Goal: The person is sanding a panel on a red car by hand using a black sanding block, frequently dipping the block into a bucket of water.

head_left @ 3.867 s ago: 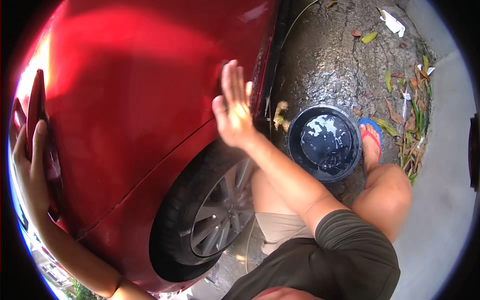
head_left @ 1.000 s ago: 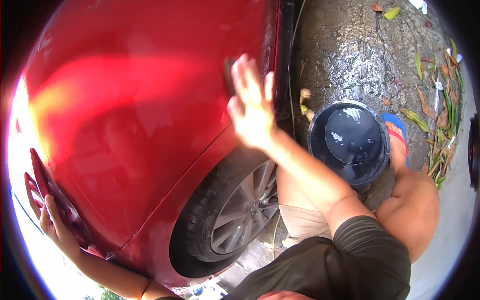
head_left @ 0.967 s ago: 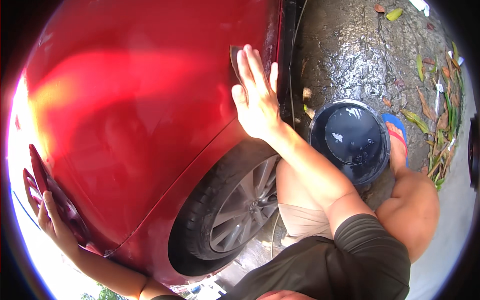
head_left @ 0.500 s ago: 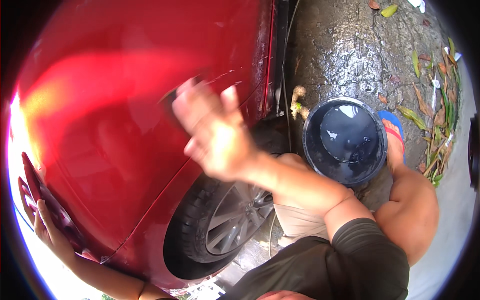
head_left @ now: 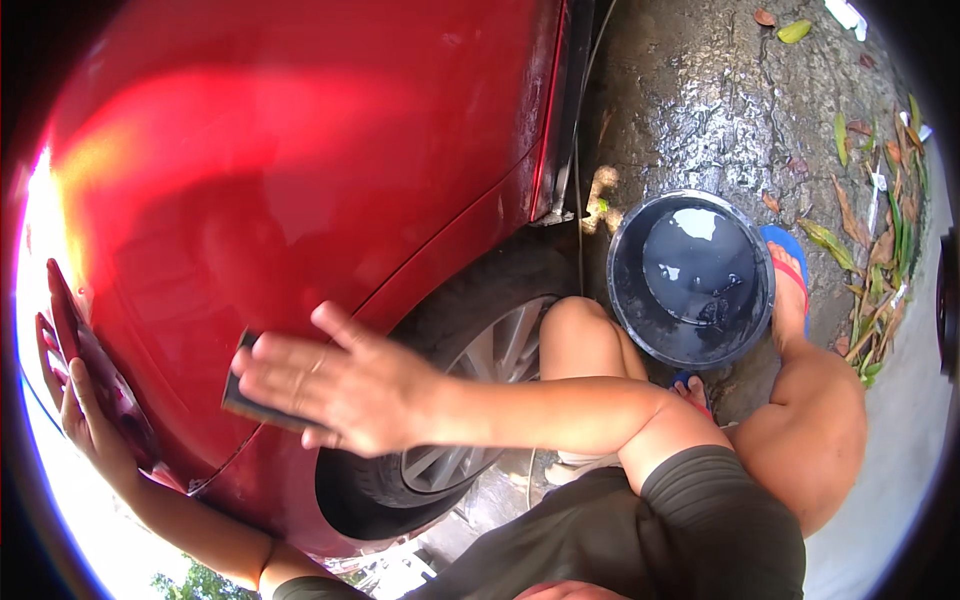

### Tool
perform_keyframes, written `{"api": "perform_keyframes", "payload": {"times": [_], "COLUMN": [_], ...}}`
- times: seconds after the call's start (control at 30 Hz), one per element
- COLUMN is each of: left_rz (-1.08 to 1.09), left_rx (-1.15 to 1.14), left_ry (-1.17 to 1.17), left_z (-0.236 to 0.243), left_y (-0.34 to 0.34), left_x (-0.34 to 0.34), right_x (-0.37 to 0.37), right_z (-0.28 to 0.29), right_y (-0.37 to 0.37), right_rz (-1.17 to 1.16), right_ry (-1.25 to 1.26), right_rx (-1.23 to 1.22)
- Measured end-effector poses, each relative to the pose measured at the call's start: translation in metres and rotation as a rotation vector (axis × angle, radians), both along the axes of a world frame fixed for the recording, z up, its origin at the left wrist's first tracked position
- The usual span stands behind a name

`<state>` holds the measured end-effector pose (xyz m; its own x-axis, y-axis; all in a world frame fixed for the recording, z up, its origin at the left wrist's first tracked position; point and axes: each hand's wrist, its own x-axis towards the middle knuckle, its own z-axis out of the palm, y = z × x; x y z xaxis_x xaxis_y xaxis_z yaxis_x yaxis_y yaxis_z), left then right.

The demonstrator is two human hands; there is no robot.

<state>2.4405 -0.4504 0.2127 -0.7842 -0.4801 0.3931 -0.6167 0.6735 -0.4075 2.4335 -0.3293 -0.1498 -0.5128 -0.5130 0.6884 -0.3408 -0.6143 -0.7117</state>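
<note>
My right hand (head_left: 345, 390) lies flat over a dark rectangular pad (head_left: 262, 410), perhaps sandpaper or a sanding block, against the red car panel (head_left: 300, 230) just above the wheel arch. Its fingers stretch across the pad's back, the thumb lifted apart, and the pad's dark edges stick out past the fingers. Over at the far left, my left hand (head_left: 98, 440) rests with fingers spread by the car's corner, next to a dark reddish lamp (head_left: 120, 415). Nothing shows in that hand. The pad's underside is hidden.
A black bucket (head_left: 690, 335) with cloudy water stands by my foot in a blue sandal (head_left: 785, 285). The car wheel (head_left: 495, 350) sits below the panel, partly behind my right arm. A thin hose or cable (head_left: 577, 200) runs along the wet ground, with fallen leaves (head_left: 860, 250) at right.
My right hand has swept the pad down and to the left, from mid-panel to above the wheel arch. The left hand stays at the car's corner. The view has shifted slightly.
</note>
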Motion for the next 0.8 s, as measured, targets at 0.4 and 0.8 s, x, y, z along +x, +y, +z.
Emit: {"api": "perform_keyframes", "payload": {"times": [0.4,0.8], "left_rz": [-0.076,0.076], "left_rx": [-0.086,-0.046], "left_ry": [-0.052,-0.048], "left_z": [-0.007,0.022], "left_y": [0.006,-0.003], "left_x": [-0.005,0.013], "right_x": [-0.063,-0.008], "right_z": [-0.059,-0.007], "right_y": [0.017,0.002], "right_rz": [-0.074,-0.076], "right_ry": [-0.488,0.06], "right_rx": [-0.06,0.065]}}
